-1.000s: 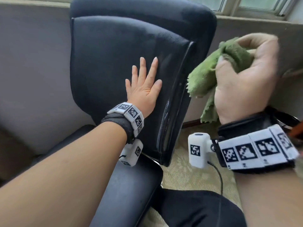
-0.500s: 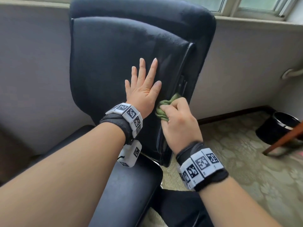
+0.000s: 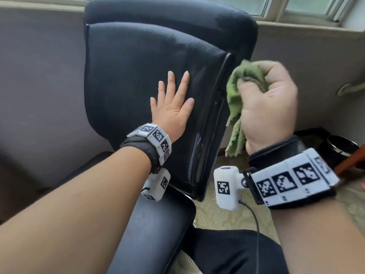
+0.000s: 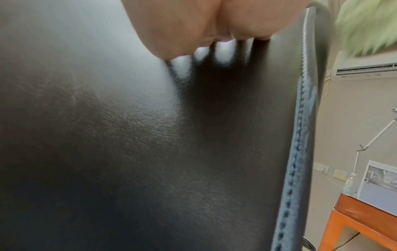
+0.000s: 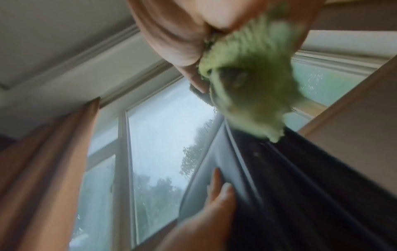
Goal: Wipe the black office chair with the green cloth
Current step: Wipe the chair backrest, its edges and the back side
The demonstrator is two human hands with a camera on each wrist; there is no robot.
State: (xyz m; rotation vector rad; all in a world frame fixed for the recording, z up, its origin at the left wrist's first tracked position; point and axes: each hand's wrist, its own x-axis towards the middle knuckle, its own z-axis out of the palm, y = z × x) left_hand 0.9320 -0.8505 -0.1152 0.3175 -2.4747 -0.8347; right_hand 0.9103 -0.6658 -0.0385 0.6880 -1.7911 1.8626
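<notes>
The black office chair (image 3: 138, 62) stands before me with its padded backrest facing me. My left hand (image 3: 173, 103) lies flat on the backrest, fingers straight, near its right edge; in the left wrist view the palm (image 4: 214, 22) presses the black leather (image 4: 128, 135). My right hand (image 3: 270, 103) is lifted off to the right of the backrest edge and grips the bunched green cloth (image 3: 237, 99), which hangs down from the fist, clear of the chair. The right wrist view shows the green cloth (image 5: 251, 95) blurred under the fingers, above the chair's edge (image 5: 279, 169).
A black armrest (image 3: 154, 230) runs under my left forearm. A grey wall and a window sill (image 3: 296, 26) are behind the chair. A black bin (image 3: 341, 145) and a wooden table leg (image 3: 353, 161) stand on the patterned carpet at right. My dark trouser leg (image 3: 227, 252) is at the bottom.
Half a second ago my right hand pressed the cloth on the backrest's right edge; it has now swung up and out to the right, off the chair. My left hand has stayed flat.
</notes>
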